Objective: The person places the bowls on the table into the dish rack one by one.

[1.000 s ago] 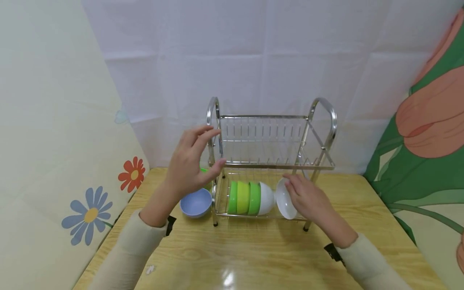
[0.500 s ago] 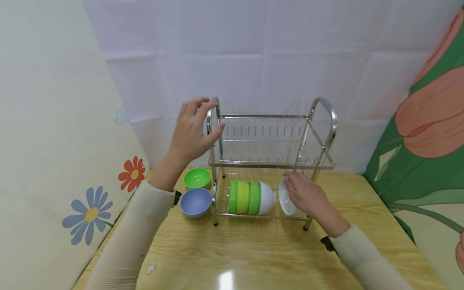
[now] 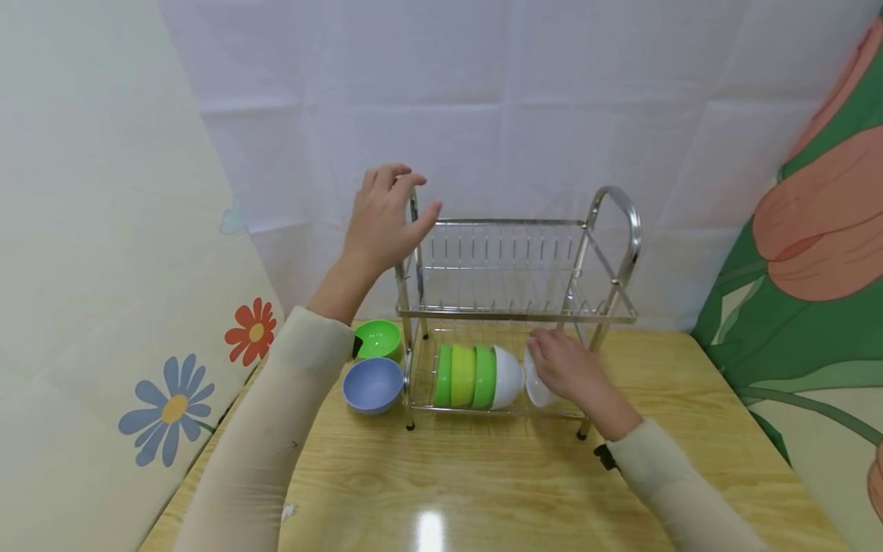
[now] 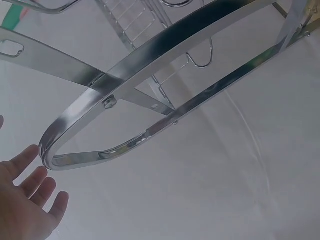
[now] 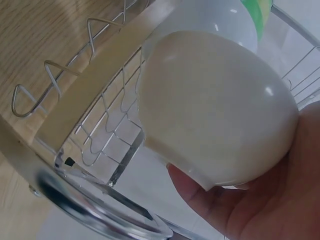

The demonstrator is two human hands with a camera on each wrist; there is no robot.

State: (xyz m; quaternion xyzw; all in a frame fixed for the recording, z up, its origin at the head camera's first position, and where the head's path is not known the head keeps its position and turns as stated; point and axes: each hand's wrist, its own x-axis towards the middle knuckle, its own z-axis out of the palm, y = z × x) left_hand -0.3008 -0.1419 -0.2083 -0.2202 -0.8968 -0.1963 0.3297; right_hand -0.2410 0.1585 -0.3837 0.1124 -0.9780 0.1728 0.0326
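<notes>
My right hand (image 3: 569,368) grips a white bowl (image 3: 536,389) on its side in the lower tier of a metal dish rack (image 3: 520,315). The right wrist view shows the round outside of that white bowl (image 5: 210,100), with a finger at its rim. A nested row stands on edge just left of it: a green bowl (image 3: 442,376), a yellow bowl (image 3: 463,376), another green bowl (image 3: 484,377) and another white bowl (image 3: 508,377). My left hand (image 3: 386,222), holding nothing, is raised at the rack's upper left hoop. Its fingers look close to the hoop (image 4: 75,120); contact is unclear.
Left of the rack, a blue bowl (image 3: 373,386) sits on the wooden table (image 3: 414,483), with a green bowl (image 3: 379,338) behind it. White cloth (image 3: 483,115) hangs behind the rack. Flower-patterned cloths (image 3: 821,230) border both sides.
My left hand has risen from beside the rack to its upper left hoop, uncovering the green bowl on the table. The right hand, still holding the white bowl, has shifted slightly left toward the row.
</notes>
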